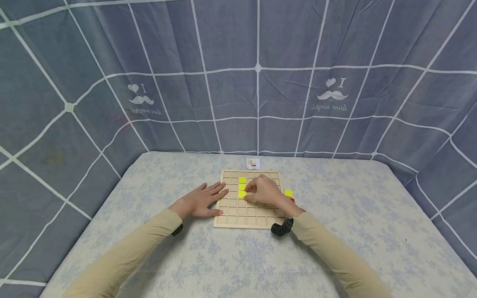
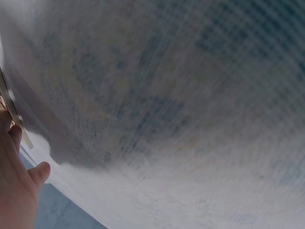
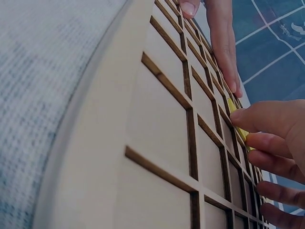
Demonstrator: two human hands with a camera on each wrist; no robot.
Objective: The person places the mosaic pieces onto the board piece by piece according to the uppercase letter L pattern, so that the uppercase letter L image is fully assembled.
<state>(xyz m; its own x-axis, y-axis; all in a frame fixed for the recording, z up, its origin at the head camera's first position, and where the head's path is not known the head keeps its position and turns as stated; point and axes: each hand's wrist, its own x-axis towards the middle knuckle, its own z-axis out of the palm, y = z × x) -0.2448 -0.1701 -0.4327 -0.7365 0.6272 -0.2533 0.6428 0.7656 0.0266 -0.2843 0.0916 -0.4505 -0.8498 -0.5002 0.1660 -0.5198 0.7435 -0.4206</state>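
A wooden grid board (image 1: 242, 226) lies on the table. Yellow square tiles (image 1: 242, 181) form a short column of cells in its upper middle. At the lower end of that column, my right hand (image 1: 265, 190) pinches a yellow tile (image 1: 242, 194) with thumb and forefinger, low over the grid. The right wrist view shows the thumb (image 3: 238, 117) at this tile's edge, its other fingers spread above the cells. My left hand (image 1: 203, 201) rests with straight fingers on the board's left edge; only part of it shows in the left wrist view.
Just behind the board lies a small printed card (image 1: 253, 164) with a coloured grid pattern. To the right, partly hidden by the right wrist, are a loose yellow tile (image 1: 288, 193) and a red piece (image 1: 292, 200). Gridded curtains (image 1: 231, 95) enclose the patterned tablecloth (image 1: 231, 265).
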